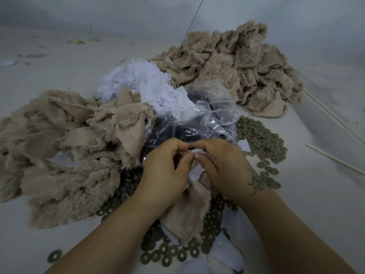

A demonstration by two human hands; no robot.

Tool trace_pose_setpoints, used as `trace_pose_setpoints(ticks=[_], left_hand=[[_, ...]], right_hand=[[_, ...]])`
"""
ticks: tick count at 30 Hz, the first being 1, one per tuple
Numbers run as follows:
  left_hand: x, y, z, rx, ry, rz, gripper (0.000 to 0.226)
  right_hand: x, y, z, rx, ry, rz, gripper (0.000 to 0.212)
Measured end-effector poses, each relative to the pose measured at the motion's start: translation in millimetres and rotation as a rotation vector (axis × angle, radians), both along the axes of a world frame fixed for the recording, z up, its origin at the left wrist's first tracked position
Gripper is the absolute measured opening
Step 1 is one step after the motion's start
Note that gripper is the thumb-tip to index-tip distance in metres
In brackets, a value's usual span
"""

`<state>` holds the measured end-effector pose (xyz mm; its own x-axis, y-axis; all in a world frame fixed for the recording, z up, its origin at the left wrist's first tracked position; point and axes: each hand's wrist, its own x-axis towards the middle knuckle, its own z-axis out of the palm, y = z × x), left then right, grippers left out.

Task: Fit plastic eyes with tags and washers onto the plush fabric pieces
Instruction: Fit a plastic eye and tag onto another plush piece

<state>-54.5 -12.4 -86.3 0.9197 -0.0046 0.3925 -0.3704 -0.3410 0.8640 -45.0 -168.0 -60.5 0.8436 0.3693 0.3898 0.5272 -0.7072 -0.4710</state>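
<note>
1. Your left hand [167, 171] and right hand [221, 167] meet in one grip, fingertips pinching a black plastic eye [191, 148] and white tag [199, 152] against a plush piece [187, 214] that hangs below.
2. No washer shows on this eye, so the fitting looks unfinished.
3. Washers [260, 139] lie right of and beneath your grip.
4. Beyond it sits the eye bag [205, 119], then loose tags [142, 80].
5. Plush heaps left [59, 151] and far right [237, 62] suggest much remains.
</note>
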Motion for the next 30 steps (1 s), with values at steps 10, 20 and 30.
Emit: trace_pose_setpoints(ticks=[10, 20, 30], left_hand=[[-2, -3, 6, -0.128, 0.085, 0.01, 0.017], [-4, -4, 12, 0.026, 0.009, -0.009, 0.012], [-9, -7, 17, 0.222, -0.183, 0.055, 0.015]], right_hand=[[3, -4, -16, 0.328, 0.057, -0.041, 0.013], [2, -2, -17, 0.624, 0.1, 0.041, 0.022], [0, 0, -19, 0.54, -0.072, -0.008, 0.021]])
